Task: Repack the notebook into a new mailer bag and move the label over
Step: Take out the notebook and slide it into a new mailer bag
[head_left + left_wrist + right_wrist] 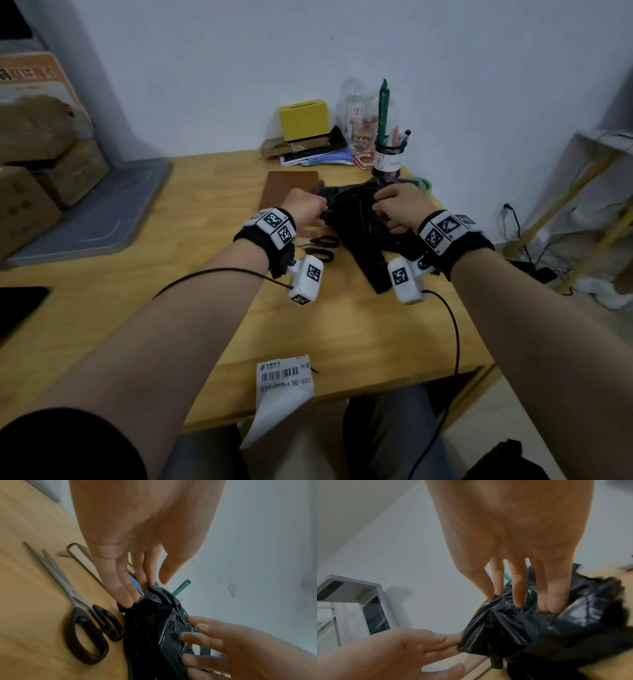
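Observation:
A crumpled black mailer bag lies on the wooden table, right of centre. My left hand pinches the bag's left edge, its fingertips pressed on the black plastic. My right hand grips the bag's top, with its fingers dug into the folds of the bag. The brown notebook lies flat just beyond my left hand, outside the bag. A white shipping label with a barcode hangs over the table's front edge.
Black-handled scissors lie beside the bag under my left wrist. A yellow box, papers, bottles and a pen cup stand at the back. A grey tray and cardboard boxes sit on the left.

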`<state>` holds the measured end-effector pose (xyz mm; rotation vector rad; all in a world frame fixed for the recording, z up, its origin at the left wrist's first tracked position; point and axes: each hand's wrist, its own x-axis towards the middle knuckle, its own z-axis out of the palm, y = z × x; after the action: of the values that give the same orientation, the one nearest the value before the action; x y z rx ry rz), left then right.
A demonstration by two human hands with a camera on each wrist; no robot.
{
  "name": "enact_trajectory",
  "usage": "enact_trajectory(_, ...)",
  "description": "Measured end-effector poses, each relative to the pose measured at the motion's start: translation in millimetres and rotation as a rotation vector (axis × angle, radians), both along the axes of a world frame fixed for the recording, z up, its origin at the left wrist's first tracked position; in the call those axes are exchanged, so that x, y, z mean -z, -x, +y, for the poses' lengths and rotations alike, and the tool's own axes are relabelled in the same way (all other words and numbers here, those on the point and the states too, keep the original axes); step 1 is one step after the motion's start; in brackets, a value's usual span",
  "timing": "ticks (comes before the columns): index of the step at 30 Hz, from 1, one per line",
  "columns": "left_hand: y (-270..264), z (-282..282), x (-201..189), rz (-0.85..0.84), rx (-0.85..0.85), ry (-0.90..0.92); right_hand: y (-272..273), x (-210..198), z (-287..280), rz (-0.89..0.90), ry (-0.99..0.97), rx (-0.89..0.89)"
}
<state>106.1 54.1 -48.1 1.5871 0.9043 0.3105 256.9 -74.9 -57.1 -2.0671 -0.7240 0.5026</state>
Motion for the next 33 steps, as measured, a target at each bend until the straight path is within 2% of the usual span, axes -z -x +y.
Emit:
enact_trajectory(4, 0, 1, 1, -0.003, 0.041, 0.080, -1, -2, 0, -0.075, -0.030, 0.058)
enact_trajectory(11, 12, 4, -8, -0.118, -0.032, -0.062, 23, -20, 20, -0.125, -0.070, -0.005)
enact_trajectory(18, 66, 31, -13, -0.126, -0.105, -0.206, 75, -37, 54, -0.054, -0.069, -0.178)
enact_trajectory(23, 126, 66, -5, -0.076, -0.298, -0.299, 125, -42, 82, 0.051, -0.026, -0.334)
enact_trajectory(25, 152, 81, 2, -0.028, -0.371, -0.346, 146, -42, 96, 0.071, 0.002, -0.384)
enact_trajectory(29, 204, 108, 16, 0.173, -0.486, -0.426, 183, -36, 124, 0.074, 0.084, -0.459)
enact_trajectory(31, 229, 122, 23, 0.353, -0.509, -0.492, 200, -33, 135, 0.065, 0.114, -0.499)
enact_trajectory(33, 252, 141, 33, 0.638, -0.493, -0.550, 215, -30, 144, 0.056, 0.142, -0.540)
